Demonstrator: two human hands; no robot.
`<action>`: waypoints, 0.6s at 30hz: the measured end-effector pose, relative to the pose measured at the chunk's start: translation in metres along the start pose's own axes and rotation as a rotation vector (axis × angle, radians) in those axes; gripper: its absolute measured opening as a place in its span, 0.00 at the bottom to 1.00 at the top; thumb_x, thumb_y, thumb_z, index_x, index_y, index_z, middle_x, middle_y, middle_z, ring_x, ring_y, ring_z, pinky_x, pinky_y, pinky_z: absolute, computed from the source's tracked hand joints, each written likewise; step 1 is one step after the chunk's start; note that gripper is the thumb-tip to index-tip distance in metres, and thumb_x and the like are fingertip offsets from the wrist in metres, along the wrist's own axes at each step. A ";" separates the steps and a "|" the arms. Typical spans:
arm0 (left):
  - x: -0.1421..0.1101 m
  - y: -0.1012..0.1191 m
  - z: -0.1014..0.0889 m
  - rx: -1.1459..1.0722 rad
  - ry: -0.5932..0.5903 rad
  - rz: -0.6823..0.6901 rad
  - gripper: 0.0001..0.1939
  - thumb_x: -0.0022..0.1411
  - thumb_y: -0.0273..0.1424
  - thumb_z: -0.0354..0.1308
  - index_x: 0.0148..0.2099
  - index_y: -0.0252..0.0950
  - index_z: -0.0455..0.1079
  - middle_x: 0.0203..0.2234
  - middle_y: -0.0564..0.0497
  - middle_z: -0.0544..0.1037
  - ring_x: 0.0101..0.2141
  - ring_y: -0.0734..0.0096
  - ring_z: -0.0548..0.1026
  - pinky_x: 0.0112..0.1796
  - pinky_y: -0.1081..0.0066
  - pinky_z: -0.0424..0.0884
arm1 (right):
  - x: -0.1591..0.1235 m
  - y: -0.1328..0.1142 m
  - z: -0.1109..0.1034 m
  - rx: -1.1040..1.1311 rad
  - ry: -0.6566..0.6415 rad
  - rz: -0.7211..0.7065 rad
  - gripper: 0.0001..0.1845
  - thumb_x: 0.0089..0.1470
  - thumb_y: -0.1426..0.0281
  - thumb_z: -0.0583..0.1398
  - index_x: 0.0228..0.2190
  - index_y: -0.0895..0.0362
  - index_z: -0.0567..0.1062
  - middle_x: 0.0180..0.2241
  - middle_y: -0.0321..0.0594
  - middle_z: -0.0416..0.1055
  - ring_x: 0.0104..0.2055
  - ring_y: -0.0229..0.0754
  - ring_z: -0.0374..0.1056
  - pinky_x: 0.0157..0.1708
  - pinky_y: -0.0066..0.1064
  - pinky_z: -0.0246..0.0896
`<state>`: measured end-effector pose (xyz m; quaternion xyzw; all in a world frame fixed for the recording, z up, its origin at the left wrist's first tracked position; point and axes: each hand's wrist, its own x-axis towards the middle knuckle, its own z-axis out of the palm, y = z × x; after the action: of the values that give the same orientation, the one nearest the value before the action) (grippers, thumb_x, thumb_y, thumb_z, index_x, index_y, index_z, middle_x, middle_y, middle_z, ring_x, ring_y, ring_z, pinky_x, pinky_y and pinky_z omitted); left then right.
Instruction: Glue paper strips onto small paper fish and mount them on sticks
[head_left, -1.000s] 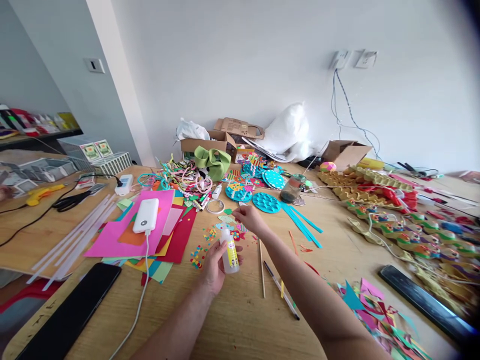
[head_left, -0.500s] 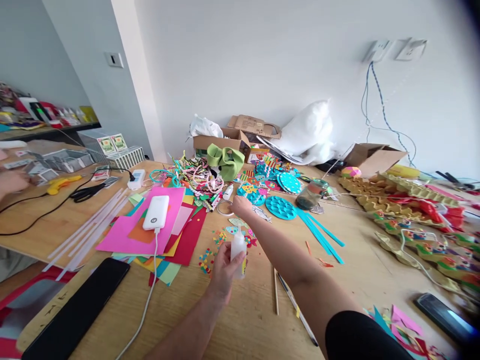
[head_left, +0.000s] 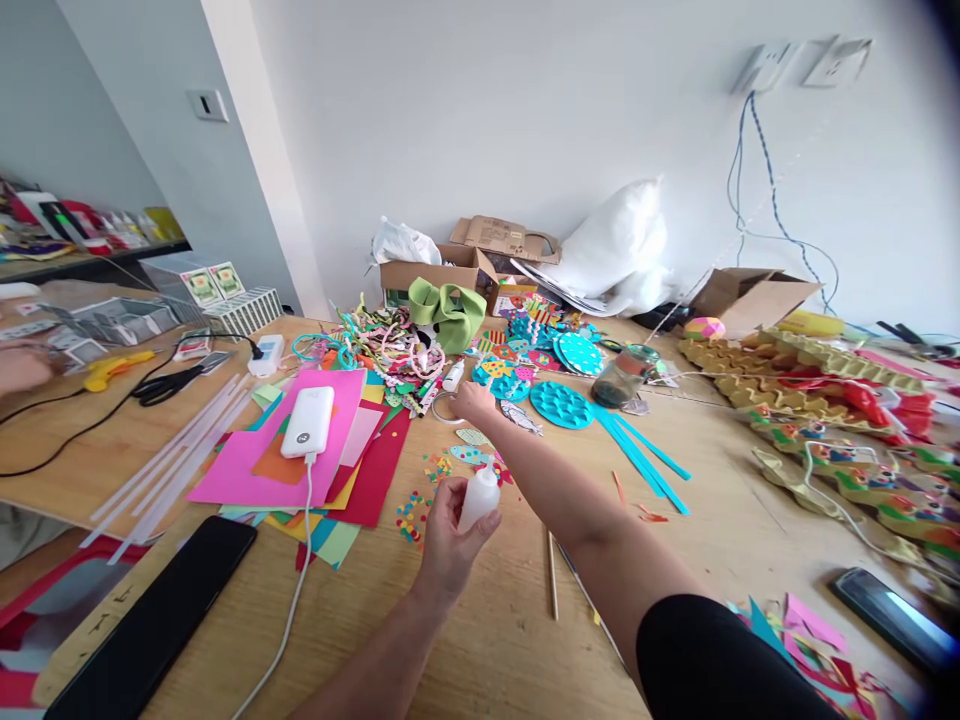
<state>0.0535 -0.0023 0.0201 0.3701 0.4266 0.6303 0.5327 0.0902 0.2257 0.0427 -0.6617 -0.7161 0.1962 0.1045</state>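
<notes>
Your left hand (head_left: 448, 537) grips glue bottle (head_left: 478, 497) above table (head_left: 720, 500); keep nozzle up. Your right hand (head_left: 472, 402) reaches tape ring (head_left: 444, 410), fingers curled, grasp unclear; pinch rim squarely.

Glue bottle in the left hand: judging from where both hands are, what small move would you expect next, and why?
Probably the right hand picks up one small paper cut-out and brings it back toward the glue bottle. The left hand holds the bottle upright above the table, nozzle up, not touching any paper, while the right hand reaches out to the loose coloured pieces beyond it.
</notes>
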 end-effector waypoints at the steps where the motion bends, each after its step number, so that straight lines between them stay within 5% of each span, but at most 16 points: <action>1: 0.000 0.001 0.000 -0.007 -0.002 -0.006 0.21 0.47 0.35 0.67 0.41 0.35 0.64 0.32 0.51 0.72 0.32 0.72 0.70 0.33 0.74 0.66 | -0.001 0.000 -0.002 0.044 0.006 -0.002 0.13 0.43 0.71 0.63 0.35 0.61 0.75 0.44 0.55 0.72 0.49 0.56 0.67 0.42 0.39 0.62; 4: -0.002 0.005 0.002 -0.043 -0.015 -0.047 0.20 0.48 0.37 0.66 0.41 0.35 0.65 0.31 0.50 0.73 0.31 0.72 0.71 0.33 0.72 0.67 | -0.008 0.007 -0.014 0.214 0.013 -0.017 0.07 0.43 0.69 0.63 0.27 0.60 0.74 0.39 0.53 0.74 0.44 0.54 0.69 0.39 0.37 0.64; 8: -0.006 0.007 0.003 -0.076 -0.055 -0.132 0.18 0.51 0.40 0.63 0.40 0.34 0.67 0.31 0.49 0.74 0.32 0.68 0.73 0.31 0.72 0.69 | -0.039 0.036 -0.043 0.507 -0.023 -0.033 0.08 0.49 0.66 0.59 0.24 0.58 0.71 0.28 0.43 0.74 0.29 0.39 0.70 0.29 0.28 0.66; 11: -0.010 0.007 0.005 -0.086 -0.109 -0.175 0.16 0.53 0.40 0.62 0.39 0.34 0.67 0.31 0.48 0.74 0.31 0.69 0.74 0.27 0.75 0.69 | -0.080 0.070 -0.065 0.716 -0.018 -0.029 0.09 0.50 0.64 0.59 0.26 0.57 0.71 0.27 0.38 0.74 0.24 0.32 0.67 0.26 0.23 0.65; 14: -0.012 0.007 0.006 -0.120 -0.199 -0.246 0.16 0.55 0.41 0.59 0.38 0.32 0.67 0.26 0.50 0.75 0.22 0.75 0.72 0.22 0.76 0.65 | -0.128 0.103 -0.080 1.257 -0.054 -0.015 0.11 0.41 0.65 0.67 0.25 0.58 0.72 0.22 0.36 0.72 0.21 0.30 0.65 0.21 0.20 0.61; 18: -0.012 0.007 0.006 -0.193 -0.266 -0.376 0.18 0.56 0.43 0.56 0.36 0.31 0.67 0.22 0.49 0.76 0.16 0.74 0.69 0.18 0.74 0.63 | -0.189 0.132 -0.086 1.485 -0.004 0.079 0.13 0.38 0.68 0.69 0.26 0.57 0.72 0.24 0.36 0.74 0.23 0.31 0.67 0.23 0.21 0.64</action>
<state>0.0583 -0.0141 0.0291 0.3111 0.3520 0.5038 0.7249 0.2644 0.0570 0.0856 -0.4416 -0.3710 0.6335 0.5158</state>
